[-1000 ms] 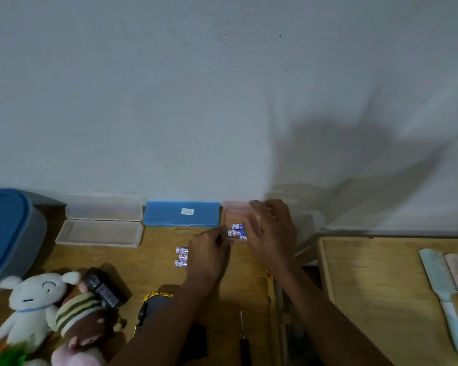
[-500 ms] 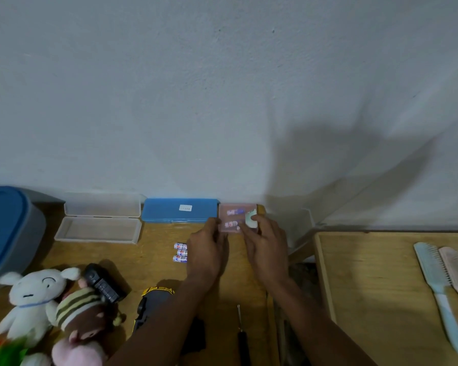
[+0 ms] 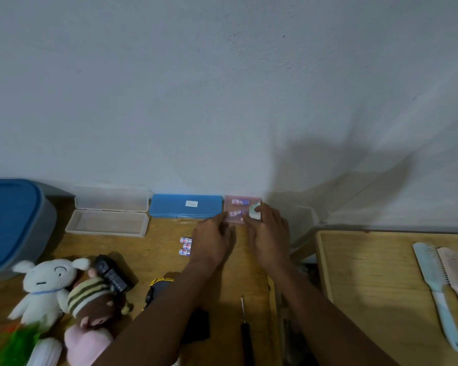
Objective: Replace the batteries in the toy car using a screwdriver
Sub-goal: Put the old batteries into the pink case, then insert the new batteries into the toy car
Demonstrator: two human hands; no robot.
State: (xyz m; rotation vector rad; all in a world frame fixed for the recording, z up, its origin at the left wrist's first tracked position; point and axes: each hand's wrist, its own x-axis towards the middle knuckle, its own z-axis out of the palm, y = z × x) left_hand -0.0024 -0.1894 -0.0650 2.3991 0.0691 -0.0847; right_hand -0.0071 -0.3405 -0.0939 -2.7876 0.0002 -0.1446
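Pink box (image 3: 242,209) with batteries inside stands at the wall, beside a blue case (image 3: 185,209). Both hands rest on its near edge: the left hand (image 3: 213,243) touches its left corner, the right hand (image 3: 269,233) lies on its right side, fingers bent; whether they grip it I cannot tell. Three loose batteries (image 3: 185,246) lie left of the left hand. Nearer, the screwdriver (image 3: 245,331) lies between the forearms, and the car (image 3: 156,290) is half hidden under the left forearm.
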